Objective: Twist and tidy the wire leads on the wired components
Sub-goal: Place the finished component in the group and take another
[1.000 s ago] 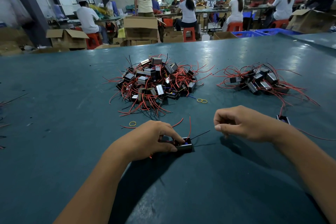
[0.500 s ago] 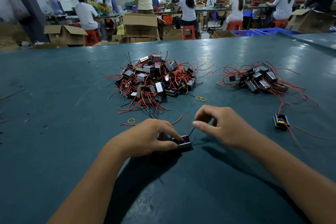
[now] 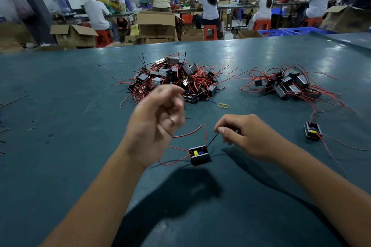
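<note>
Could tip or slide, that small black box (image 3: 199, 155), because no hand rests on it. Sits on the green table (image 3: 60, 106), near the middle of the near half, between both arms. Could get dragged toward the right hand (image 3: 244, 136) if the black wire (image 3: 212, 140) gets a hard pull. Could also snap or come loose at the box, that thin wire, if twisted too much. Might get caught too, the loose red wires (image 3: 187, 133) lying just beside the box, and tangle with the black one.

Pinches the top end of the black wire between thumb and first finger, the right hand, just right of the box and a little above it. Other fingers curled under. Wire runs slanting down from the pinch into the box.

Lifted up off the table, the left hand (image 3: 158, 122), left of the box and apart from it. Blurry, so hard to see well. Fingers curled in loosely. Cannot tell if anything thin is held in them.

Farther back toward the far edge, a big pile of boxes (image 3: 172, 78) with red wires. To the right, a smaller pile (image 3: 289, 84). Near the right edge, one more lone box (image 3: 312, 131). Two yellow rubber bands (image 3: 223, 105) just in front of the big pile.
</note>
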A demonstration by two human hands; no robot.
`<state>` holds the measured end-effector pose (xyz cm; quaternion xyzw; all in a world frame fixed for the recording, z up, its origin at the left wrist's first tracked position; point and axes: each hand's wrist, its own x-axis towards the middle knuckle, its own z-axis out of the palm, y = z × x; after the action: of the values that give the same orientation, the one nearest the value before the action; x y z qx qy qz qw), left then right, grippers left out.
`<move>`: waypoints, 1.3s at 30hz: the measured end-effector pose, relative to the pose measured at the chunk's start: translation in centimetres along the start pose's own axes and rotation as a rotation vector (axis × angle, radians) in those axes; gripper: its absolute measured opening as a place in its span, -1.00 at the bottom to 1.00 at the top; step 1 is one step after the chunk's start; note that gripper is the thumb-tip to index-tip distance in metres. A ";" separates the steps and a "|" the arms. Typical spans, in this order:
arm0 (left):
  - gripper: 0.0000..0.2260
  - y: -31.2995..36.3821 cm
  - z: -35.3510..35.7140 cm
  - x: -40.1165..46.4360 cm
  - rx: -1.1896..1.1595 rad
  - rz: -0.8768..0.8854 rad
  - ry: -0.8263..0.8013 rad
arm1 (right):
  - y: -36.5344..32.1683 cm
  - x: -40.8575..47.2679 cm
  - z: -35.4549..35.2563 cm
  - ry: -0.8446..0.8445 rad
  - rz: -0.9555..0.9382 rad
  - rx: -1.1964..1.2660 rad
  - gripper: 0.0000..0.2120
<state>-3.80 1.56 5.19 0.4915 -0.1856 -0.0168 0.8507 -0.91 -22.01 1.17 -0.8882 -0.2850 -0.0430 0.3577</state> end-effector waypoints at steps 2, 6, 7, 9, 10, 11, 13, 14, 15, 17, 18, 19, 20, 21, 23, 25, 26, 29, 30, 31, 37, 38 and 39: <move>-0.90 -1.9 1.1 -0.4 0.381 0.014 0.044 | 0.1 -0.1 -0.3 -0.025 -0.005 0.007 -0.90; -0.90 -4.0 0.9 -0.7 1.316 0.227 0.001 | 0.1 -0.1 -0.8 -0.054 -0.027 0.053 -0.92; -0.92 -4.2 1.1 -0.9 1.357 0.290 -0.028 | 0.1 -0.1 -0.8 -0.057 -0.035 0.047 -0.90; -0.92 -5.0 1.8 -1.2 1.356 0.364 -0.065 | 0.2 -0.1 -0.8 -0.053 -0.038 0.035 -0.89; -0.89 -5.5 2.0 -1.2 1.353 0.354 -0.069 | 0.3 -0.2 -0.8 -0.050 -0.039 0.031 -0.90; -0.86 -6.0 2.2 -1.2 1.356 0.323 -0.062 | 0.3 -0.2 -0.9 -0.049 -0.047 0.026 -0.91; -0.84 -6.6 1.9 -1.0 1.384 0.254 -0.047 | 0.1 -0.2 -1.1 -0.045 -0.075 0.010 -0.93; -0.86 -6.8 1.7 -0.9 1.396 0.236 -0.055 | 0.0 -0.2 -1.3 -0.045 -0.091 0.001 -0.93; -0.87 -6.9 1.6 -0.8 1.400 0.229 -0.069 | -0.1 -0.2 -1.4 -0.047 -0.105 -0.006 -0.92; -0.88 -6.9 1.6 -0.6 1.393 0.223 -0.093 | -0.2 -0.3 -1.8 -0.062 -0.120 -0.017 -0.91; -0.87 -6.9 1.6 -0.6 1.389 0.221 -0.099 | -0.2 -0.4 -2.1 -0.070 -0.122 -0.026 -0.91; -0.87 -6.9 1.5 -0.5 1.389 0.219 -0.101 | -0.2 -0.4 -2.3 -0.077 -0.120 -0.038 -0.91; -0.87 -6.9 1.4 -0.5 1.392 0.217 -0.099 | -0.1 -0.4 -2.5 -0.084 -0.115 -0.052 -0.90; -0.87 -6.8 1.3 -0.5 1.395 0.215 -0.097 | 0.1 -0.4 -2.7 -0.090 -0.111 -0.070 -0.91; -0.87 -6.8 1.0 -0.5 1.391 0.210 -0.102 | 0.3 -0.5 -3.0 -0.097 -0.112 -0.117 -0.91; -0.87 -6.6 0.9 -0.5 1.391 0.209 -0.109 | 0.4 -0.5 -3.0 -0.098 -0.129 -0.163 -0.90; -0.89 -6.6 0.9 -0.5 1.391 0.214 -0.116 | 0.3 -0.5 -2.8 -0.101 -0.137 -0.179 -0.89; -0.92 -6.4 1.1 -0.6 1.376 0.259 -0.128 | 0.2 -0.5 -2.1 -0.115 -0.127 -0.209 -0.86; -0.91 -6.4 1.2 -0.7 1.361 0.273 -0.124 | 0.1 -0.5 -1.9 -0.116 -0.122 -0.210 -0.85; -0.90 -6.3 1.4 -0.8 1.336 0.283 -0.118 | -0.1 -0.5 -1.8 -0.110 -0.125 -0.205 -0.85; -0.94 -6.0 1.4 -0.8 1.265 0.299 -0.114 | -1.1 -0.5 -0.3 -0.065 -0.040 -0.055 -0.90; -0.94 -6.0 1.4 -0.7 1.301 0.336 -0.120 | -1.1 -0.5 0.1 -0.075 0.078 0.112 -0.87; -0.95 -6.0 1.4 -0.8 1.334 0.374 -0.132 | -1.3 -0.4 0.5 -0.112 0.236 0.347 -0.83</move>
<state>-4.03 -2.51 0.50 0.8671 -0.2891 0.2179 0.3423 -1.95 -21.13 1.46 -0.8416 -0.2015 0.0982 0.4914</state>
